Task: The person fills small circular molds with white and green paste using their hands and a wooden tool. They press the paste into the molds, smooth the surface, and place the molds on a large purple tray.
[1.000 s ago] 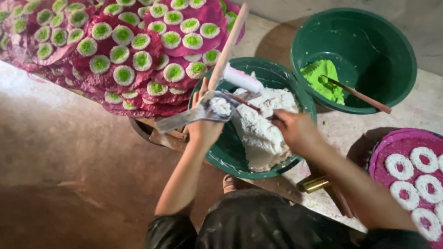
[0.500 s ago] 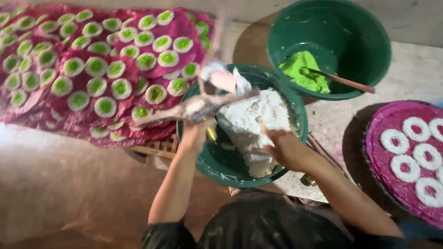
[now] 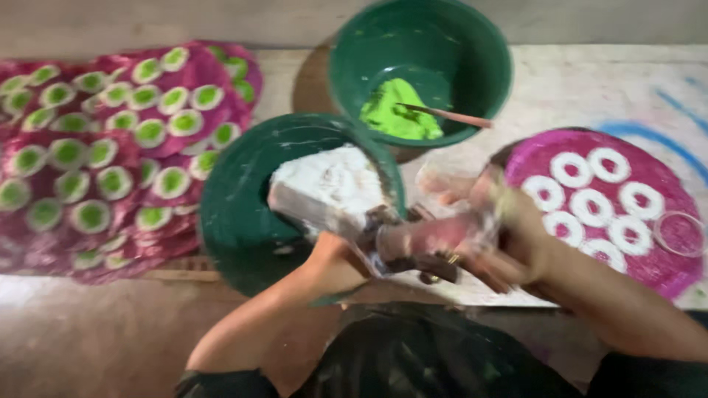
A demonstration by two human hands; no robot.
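Two green basins (image 3: 295, 184) on pale painted floor (image 3: 575, 88); left hand (image 3: 335, 258), right hand (image 3: 509, 236) blurred, grip unclear.

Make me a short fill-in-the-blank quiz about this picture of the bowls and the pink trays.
1. The far green bowl holds a ____ powder and a stick.
2. The near green bowl holds a ____ mass.
3. The round pink tray by the right hand carries white ____.
4. The pink sheets beyond the left hand carry white discs with ____ centres.

Missing words: green; white; rings; green
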